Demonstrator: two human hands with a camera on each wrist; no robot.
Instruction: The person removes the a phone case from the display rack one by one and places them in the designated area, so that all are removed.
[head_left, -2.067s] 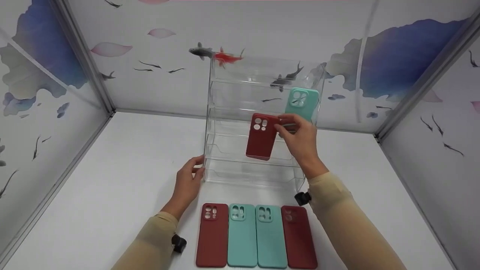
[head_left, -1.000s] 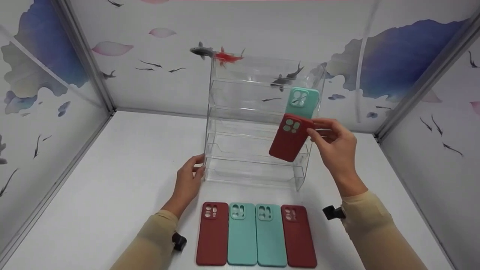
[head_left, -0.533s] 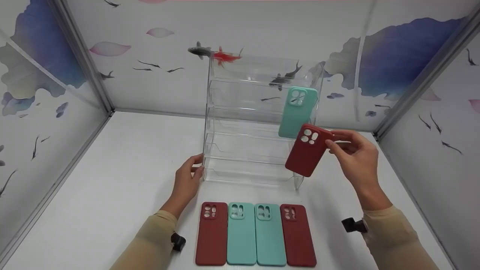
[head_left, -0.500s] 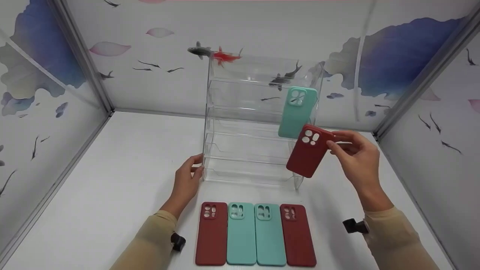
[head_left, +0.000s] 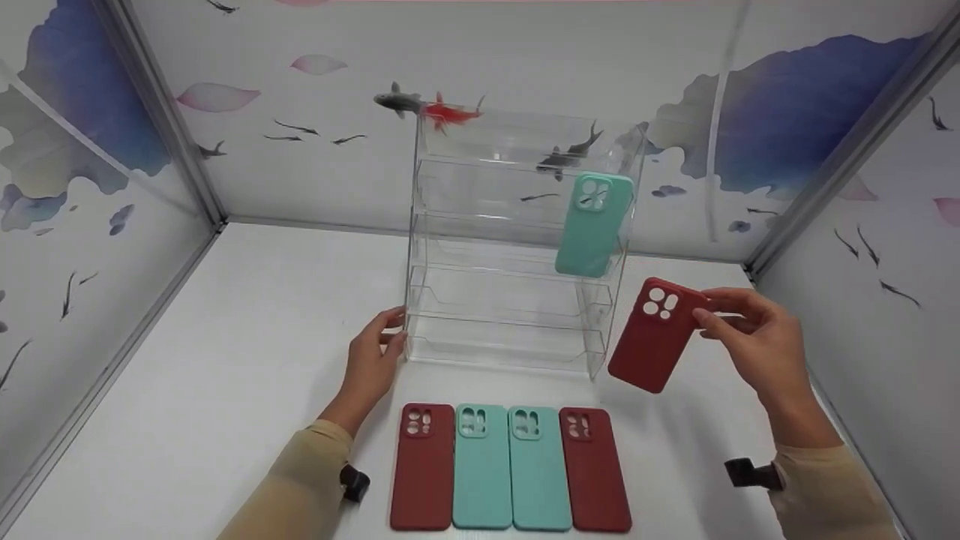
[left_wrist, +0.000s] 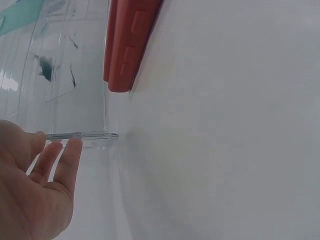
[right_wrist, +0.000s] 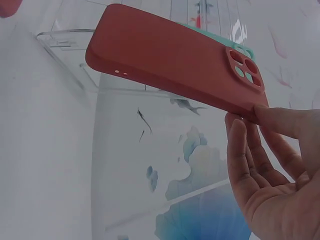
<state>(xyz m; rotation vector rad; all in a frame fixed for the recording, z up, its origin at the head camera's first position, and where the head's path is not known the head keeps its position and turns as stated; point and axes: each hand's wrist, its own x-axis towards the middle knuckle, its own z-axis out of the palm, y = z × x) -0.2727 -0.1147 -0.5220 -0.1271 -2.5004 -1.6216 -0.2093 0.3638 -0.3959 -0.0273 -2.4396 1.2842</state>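
Note:
In the head view my right hand (head_left: pixel 757 341) pinches a red phone case (head_left: pixel 656 337) by its upper right edge. The case is tilted and in the air, right of a clear acrylic rack (head_left: pixel 502 367). The right wrist view has the thumb on one side of the red case near its camera cutouts and fingertips on the other. My left hand (head_left: pixel 371 356) rests its thumb and fingertips against the rack's left side panel, low down; the left wrist view shows the fingertips (left_wrist: pixel 75 145) at this panel. A mint phone case (head_left: pixel 592 236) leans in the rack's right side.
A row of cases lies before the rack: a red case (head_left: pixel 422 480), a mint case (head_left: pixel 482 480), another mint case (head_left: pixel 540 480) and a red case (head_left: pixel 600 480). White table (head_left: pixel 247 337) extends on both sides. Printed wall panels (head_left: pixel 300 180) enclose the back and sides.
My right hand has carried the red case from in front of the rack's middle to the right and lower, past the rack's side, uncovering the mint case there. My left hand has stayed put.

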